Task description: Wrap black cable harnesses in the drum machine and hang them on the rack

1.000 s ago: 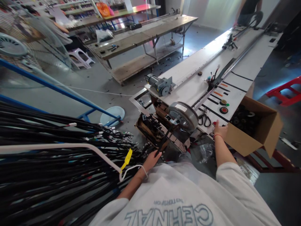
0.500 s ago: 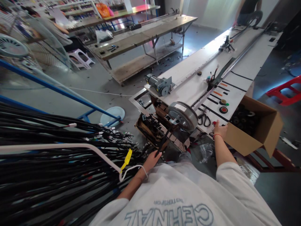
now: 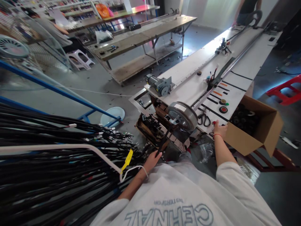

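Observation:
My left hand (image 3: 152,159) is closed around a dark cable bundle (image 3: 164,142), low in front of my body. The bundle slopes up from my fist to the hub side of a large grey wheel (image 3: 182,116) at the near end of the bench. My right hand (image 3: 220,128) rests at the bench's near right edge, thumb apart from the other fingers, close to a small red button (image 3: 213,123). Whether it presses the button I cannot tell. Black-handled scissors (image 3: 204,119) lie just left of it, and tape rolls (image 3: 223,109) sit farther up.
A cardboard box (image 3: 263,128) of dark rolls stands right of the bench (image 3: 188,89). A motor (image 3: 158,84) is mounted at its left edge. Many black cables (image 3: 70,163) hang at left beside a white rod (image 3: 58,147). Another person (image 3: 249,11) stands at the far end.

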`<state>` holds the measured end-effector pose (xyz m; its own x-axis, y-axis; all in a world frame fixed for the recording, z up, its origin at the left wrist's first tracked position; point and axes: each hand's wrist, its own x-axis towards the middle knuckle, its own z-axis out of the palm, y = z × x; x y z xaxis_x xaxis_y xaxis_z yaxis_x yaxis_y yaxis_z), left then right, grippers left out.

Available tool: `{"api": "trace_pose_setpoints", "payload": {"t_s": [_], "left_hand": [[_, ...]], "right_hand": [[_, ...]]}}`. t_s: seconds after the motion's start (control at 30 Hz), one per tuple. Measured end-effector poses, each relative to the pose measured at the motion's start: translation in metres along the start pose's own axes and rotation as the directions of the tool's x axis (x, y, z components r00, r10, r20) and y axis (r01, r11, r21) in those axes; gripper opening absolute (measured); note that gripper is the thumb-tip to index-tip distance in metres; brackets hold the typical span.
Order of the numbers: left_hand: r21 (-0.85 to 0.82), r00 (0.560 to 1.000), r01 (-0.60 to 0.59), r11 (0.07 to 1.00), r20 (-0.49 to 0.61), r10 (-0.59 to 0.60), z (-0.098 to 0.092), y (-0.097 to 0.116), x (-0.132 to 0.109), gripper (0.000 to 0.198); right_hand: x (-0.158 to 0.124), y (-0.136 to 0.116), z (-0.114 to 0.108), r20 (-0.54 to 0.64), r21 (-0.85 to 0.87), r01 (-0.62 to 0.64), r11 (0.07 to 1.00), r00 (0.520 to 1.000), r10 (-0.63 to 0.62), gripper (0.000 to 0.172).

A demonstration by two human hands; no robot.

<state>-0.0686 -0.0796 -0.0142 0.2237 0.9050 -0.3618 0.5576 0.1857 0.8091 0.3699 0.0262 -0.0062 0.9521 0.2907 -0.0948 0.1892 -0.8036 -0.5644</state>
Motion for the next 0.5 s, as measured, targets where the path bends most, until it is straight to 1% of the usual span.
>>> {"api": "trace_pose_setpoints", "payload": {"t_s": [0.23, 0.37, 0.5], "left_hand": [[-0.010, 1.000, 0.014, 1.000, 0.003, -0.014, -0.0016, 0.0017, 0.0004, 0.039], [-0.015, 1.000, 0.010, 1.000, -0.010, -0.011, -0.0008, 0.0006, -0.0002, 0.042], [-0.088, 0.999, 0.009, 0.996, -0.038, -0.012, 0.0021, -0.0046, -0.0032, 0.046]], "right_hand": [[-0.0010, -0.0013, -0.0020, 0.008, 0.002, -0.007, 1.000, 1.000, 0.007, 0.070], [0.0000, -0.0002, -0.0015, 0.024, -0.001, 0.004, 1.000, 1.000, -0.004, 0.074], [-0.0008, -0.0009, -0.0027, 0.032, 0.000, -0.004, 1.000, 0.999, 0.004, 0.080]]}}
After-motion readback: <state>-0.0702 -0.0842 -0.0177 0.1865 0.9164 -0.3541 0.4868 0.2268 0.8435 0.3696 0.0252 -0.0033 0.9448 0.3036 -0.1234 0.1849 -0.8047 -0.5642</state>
